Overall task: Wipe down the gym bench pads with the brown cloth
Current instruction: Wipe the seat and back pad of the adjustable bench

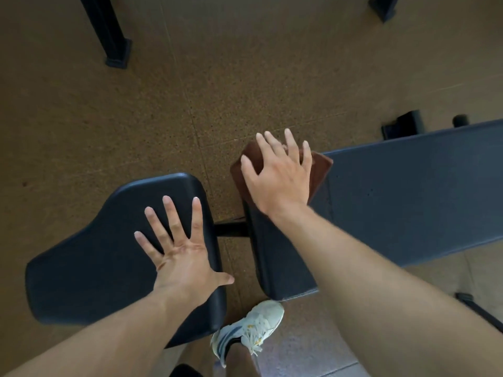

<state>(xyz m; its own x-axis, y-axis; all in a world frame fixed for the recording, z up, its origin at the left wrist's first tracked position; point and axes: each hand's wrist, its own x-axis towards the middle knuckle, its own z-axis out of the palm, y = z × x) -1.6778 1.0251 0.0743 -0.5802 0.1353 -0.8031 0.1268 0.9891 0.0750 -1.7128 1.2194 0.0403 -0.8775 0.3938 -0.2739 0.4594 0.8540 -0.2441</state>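
The bench has two dark blue pads: a small seat pad (89,265) at lower left and a long back pad (408,197) running off to the right. My left hand (181,254) lies flat on the seat pad with fingers spread. My right hand (280,175) presses the brown cloth (319,172) with straight, spread fingers onto the near end corner of the long pad. The cloth hangs a little over that pad's far edge.
A black frame bar (231,228) joins the two pads across a gap. My white sneaker (250,326) stands on the speckled brown floor (136,118) below the gap. Black equipment legs (114,36) stand at upper left, with other black feet (402,125) behind the long pad.
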